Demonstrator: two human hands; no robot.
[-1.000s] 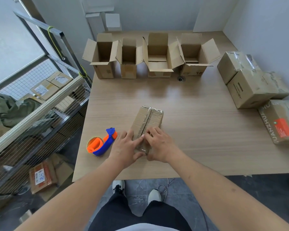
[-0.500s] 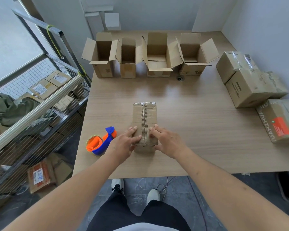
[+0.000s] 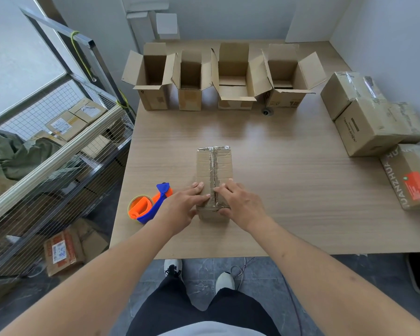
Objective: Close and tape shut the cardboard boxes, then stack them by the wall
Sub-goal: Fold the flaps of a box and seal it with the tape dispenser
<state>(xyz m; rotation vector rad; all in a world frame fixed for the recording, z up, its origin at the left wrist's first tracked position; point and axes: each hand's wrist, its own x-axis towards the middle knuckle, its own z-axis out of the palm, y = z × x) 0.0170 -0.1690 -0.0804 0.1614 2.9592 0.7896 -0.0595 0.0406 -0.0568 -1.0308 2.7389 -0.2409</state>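
A narrow closed cardboard box (image 3: 214,166) stands near the front of the wooden table (image 3: 289,180), with clear tape along its top seam. My left hand (image 3: 182,207) lies flat on the near left of the box top, fingers straight. My right hand (image 3: 238,204) presses the near right of the top, its thumb against the front face. An orange and blue tape dispenser (image 3: 148,204) lies just left of my left hand. Several open boxes (image 3: 233,76) stand in a row at the back of the table. Taped boxes (image 3: 371,117) are stacked by the right wall.
A metal wire cage shelf (image 3: 58,151) with parcels stands close along the table's left edge. A labelled parcel (image 3: 61,253) lies on the floor below it. A small dark round object (image 3: 267,112) sits in front of the open boxes. Another carton with a red label (image 3: 412,178) lies at the right edge.
The box turned from a slanted position to square with the table edge. Both hands stayed on its near end, now flatter on either side of the seam.
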